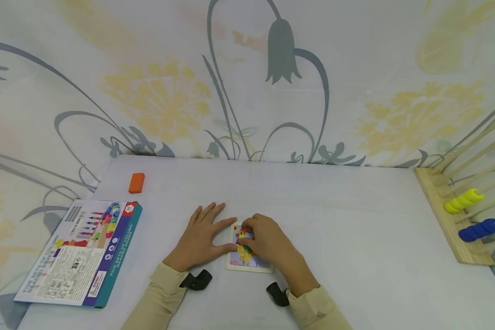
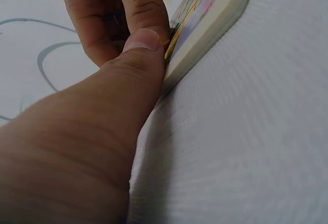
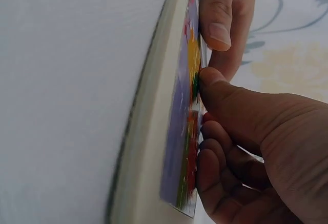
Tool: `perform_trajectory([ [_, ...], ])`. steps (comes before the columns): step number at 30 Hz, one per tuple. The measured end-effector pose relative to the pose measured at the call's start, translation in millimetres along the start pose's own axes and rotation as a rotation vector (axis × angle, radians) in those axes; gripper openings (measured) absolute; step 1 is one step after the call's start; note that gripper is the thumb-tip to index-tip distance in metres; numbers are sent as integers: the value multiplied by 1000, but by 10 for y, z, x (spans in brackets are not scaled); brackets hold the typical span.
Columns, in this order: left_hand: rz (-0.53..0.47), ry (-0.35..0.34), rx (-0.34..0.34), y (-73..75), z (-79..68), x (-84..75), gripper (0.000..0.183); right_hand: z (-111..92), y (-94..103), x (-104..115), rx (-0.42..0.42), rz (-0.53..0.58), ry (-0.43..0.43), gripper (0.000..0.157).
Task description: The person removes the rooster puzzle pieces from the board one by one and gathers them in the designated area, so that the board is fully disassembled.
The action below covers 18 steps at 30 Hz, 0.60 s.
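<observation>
Your worktop (image 1: 354, 220) carries a printed box (image 1: 86, 256) at its left edge and a wooden bead rack (image 1: 445, 215) at its right edge. Between them, your left hand (image 1: 204, 238) spreads wide, thumb and forefinger at one side of the puzzle board (image 1: 249, 269). Your right hand (image 1: 268, 238) curls over the board, blocking its far right corner; whether it pinches anything, or which axis is longer, cannot be told. The board's left side points toward the worktop's far edge. An orange block (image 1: 136, 183) lies near the far left corner.
</observation>
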<state>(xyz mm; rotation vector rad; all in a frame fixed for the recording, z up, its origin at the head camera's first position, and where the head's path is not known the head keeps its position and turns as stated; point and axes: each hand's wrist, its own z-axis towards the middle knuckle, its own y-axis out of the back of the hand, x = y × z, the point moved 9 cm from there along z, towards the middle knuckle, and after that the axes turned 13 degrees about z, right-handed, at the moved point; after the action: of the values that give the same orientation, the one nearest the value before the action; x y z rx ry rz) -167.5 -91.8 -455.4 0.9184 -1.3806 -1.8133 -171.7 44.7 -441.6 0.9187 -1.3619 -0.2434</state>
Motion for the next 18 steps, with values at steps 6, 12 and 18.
perform_trajectory([
  [6,10,16,25,-6,-7,3,68,38,-32,-42,49,30,-47,31],
  [12,15,18,23,4,-7,-2,68,52,-34,-83,79,74,-81,34],
  [18,21,18,27,16,4,-8,68,56,-25,-115,79,104,-102,34],
])
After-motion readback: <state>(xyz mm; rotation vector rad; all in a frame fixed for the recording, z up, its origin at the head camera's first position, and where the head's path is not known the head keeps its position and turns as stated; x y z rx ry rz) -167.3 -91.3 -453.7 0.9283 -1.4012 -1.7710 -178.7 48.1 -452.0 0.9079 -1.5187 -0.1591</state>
